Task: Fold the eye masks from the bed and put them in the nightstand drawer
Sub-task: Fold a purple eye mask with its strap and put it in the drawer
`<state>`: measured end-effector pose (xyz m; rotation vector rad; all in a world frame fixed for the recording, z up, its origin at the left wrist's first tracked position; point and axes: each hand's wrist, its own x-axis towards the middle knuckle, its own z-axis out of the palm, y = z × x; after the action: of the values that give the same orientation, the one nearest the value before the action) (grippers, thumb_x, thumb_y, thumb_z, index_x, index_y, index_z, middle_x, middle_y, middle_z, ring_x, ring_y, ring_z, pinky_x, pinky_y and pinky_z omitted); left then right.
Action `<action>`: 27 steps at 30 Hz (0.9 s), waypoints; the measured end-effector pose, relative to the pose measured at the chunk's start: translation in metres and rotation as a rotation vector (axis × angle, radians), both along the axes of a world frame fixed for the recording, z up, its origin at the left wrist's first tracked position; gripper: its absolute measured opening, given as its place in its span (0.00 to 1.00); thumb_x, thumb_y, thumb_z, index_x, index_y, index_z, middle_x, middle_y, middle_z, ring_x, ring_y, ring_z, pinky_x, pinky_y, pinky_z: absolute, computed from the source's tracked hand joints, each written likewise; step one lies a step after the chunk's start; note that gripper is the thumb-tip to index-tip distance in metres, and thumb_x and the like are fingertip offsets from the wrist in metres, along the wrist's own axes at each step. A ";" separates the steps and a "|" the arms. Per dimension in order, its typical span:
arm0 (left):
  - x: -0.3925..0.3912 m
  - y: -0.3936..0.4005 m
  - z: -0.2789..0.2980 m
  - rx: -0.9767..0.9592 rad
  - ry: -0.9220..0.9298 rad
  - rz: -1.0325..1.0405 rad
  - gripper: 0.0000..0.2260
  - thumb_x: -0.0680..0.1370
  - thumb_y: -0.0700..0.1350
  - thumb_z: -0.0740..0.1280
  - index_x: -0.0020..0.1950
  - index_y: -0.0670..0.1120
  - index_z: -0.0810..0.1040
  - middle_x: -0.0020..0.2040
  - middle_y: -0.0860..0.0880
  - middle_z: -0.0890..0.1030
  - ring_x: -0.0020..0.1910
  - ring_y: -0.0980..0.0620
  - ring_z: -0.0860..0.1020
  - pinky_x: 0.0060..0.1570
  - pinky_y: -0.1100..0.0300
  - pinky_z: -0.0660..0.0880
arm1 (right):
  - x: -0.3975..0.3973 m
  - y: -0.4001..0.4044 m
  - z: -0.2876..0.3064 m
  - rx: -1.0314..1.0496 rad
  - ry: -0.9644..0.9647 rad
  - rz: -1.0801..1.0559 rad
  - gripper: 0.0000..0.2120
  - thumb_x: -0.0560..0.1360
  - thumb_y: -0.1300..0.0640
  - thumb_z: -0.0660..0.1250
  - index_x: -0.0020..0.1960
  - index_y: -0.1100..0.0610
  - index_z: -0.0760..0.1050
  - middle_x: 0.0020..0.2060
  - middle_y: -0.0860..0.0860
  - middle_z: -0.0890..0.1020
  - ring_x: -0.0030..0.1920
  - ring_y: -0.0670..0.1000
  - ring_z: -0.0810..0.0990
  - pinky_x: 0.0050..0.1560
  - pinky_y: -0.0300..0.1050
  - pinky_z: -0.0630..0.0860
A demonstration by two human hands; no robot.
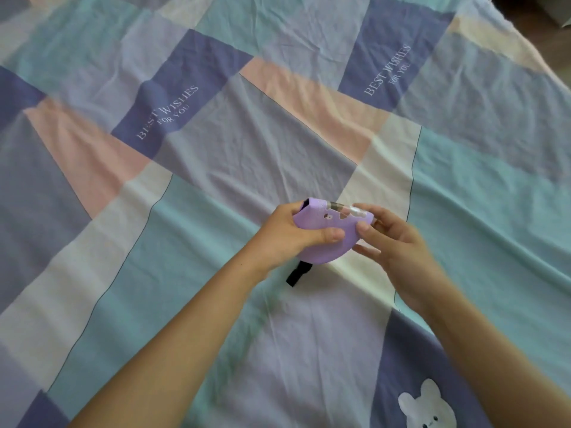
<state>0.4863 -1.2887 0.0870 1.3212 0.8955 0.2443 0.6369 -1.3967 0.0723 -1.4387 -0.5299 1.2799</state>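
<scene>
Both hands are over the bed (216,156), arms bare, reaching in from the near edge. Purple eye mask (321,233) is held up off the sheet between them, roughly over the middle of the bed.

Left hand (287,239): grip clenched on the mask's left half, thumb (330,235) pressed across the front face, fingers wrapped behind. Right hand (398,242): grasping the mask's right end, fingertips (364,227) pinching the edge, the other fingers curled loosely below it.

The mask looks doubled over, curved edge down and straight edge up. Small print on the front, plus a brownish patch along the top edge; details are too blurred to read. A black strap (299,274) hangs from under the mask, below the left hand, its end just above or touching the sheet; I cannot tell which.

The bed's sheet is wrinkled patchwork: teal, lilac, pink, white and dark blue blocks. Two dark blue blocks beyond the mask carry "BEST WISHES FOR YOU" text (168,112). White bunny print (428,409) on the near right of the mask, at the bed's edge.
</scene>
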 end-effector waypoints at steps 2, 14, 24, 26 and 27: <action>0.000 0.001 -0.003 -0.027 -0.013 0.162 0.13 0.68 0.40 0.77 0.51 0.48 0.84 0.45 0.51 0.85 0.43 0.55 0.82 0.47 0.60 0.78 | -0.012 -0.004 -0.006 -0.030 0.112 -0.154 0.22 0.69 0.55 0.70 0.63 0.52 0.73 0.52 0.51 0.83 0.53 0.49 0.81 0.60 0.50 0.74; -0.002 0.002 -0.004 -0.176 -0.130 0.693 0.06 0.71 0.40 0.74 0.44 0.49 0.81 0.40 0.53 0.83 0.40 0.56 0.81 0.46 0.60 0.78 | -0.082 -0.012 -0.018 -0.042 -0.262 0.013 0.02 0.72 0.60 0.71 0.40 0.56 0.82 0.36 0.51 0.85 0.38 0.48 0.81 0.44 0.44 0.77; -0.022 0.012 -0.011 -0.124 -0.125 0.886 0.09 0.71 0.41 0.75 0.48 0.50 0.81 0.44 0.54 0.83 0.45 0.54 0.81 0.57 0.55 0.77 | -0.067 -0.028 -0.002 -0.001 -0.334 0.069 0.05 0.70 0.62 0.73 0.42 0.52 0.83 0.26 0.52 0.81 0.22 0.51 0.75 0.25 0.37 0.70; -0.024 0.011 -0.012 -0.120 -0.114 0.897 0.09 0.71 0.41 0.75 0.48 0.50 0.81 0.44 0.54 0.83 0.45 0.54 0.81 0.57 0.55 0.77 | -0.066 -0.028 0.001 0.058 -0.418 0.144 0.03 0.68 0.59 0.75 0.37 0.56 0.82 0.24 0.46 0.78 0.20 0.48 0.73 0.25 0.35 0.69; -0.025 0.011 -0.013 -0.120 -0.108 0.904 0.09 0.71 0.41 0.75 0.48 0.50 0.81 0.44 0.54 0.83 0.46 0.54 0.81 0.57 0.55 0.77 | -0.065 -0.029 0.001 0.105 -0.464 0.152 0.03 0.68 0.57 0.74 0.36 0.56 0.82 0.24 0.45 0.78 0.19 0.48 0.73 0.25 0.36 0.69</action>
<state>0.4614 -1.2778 0.0744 0.7096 1.3460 0.9338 0.5718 -1.4259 0.0734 -1.6354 -1.0172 1.0123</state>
